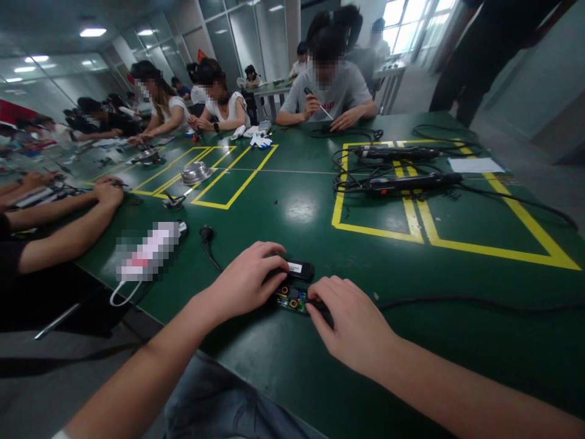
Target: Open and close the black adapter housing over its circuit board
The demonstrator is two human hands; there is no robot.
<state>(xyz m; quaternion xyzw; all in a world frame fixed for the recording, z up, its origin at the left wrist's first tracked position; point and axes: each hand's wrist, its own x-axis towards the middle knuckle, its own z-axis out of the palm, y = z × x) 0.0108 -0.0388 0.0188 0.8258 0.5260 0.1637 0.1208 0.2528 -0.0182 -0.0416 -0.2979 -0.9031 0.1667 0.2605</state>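
Note:
A small green circuit board (295,300) with copper-wound coils lies on the table between my hands. Just beyond it is a black plastic cover (300,269) with a white label. My left hand (251,274) has curled fingers around the cover's left end, its thumb close to the board; the exact contact is partly hidden. With thumb and fingertips, my right hand (350,320) pinches the board's right end. A black cable (439,299) runs off to the right from behind this hand. Near my left hand, a cord ends in a black plug (207,234).
Two black corded tools (411,182) lie inside yellow tape (379,231) on the green table (292,210). A metal bowl (196,173) and a blurred pale object (150,250) are to the left. Opposite, a person (329,85) holds a screwdriver (320,103). Another person's forearms (68,222) rest at left.

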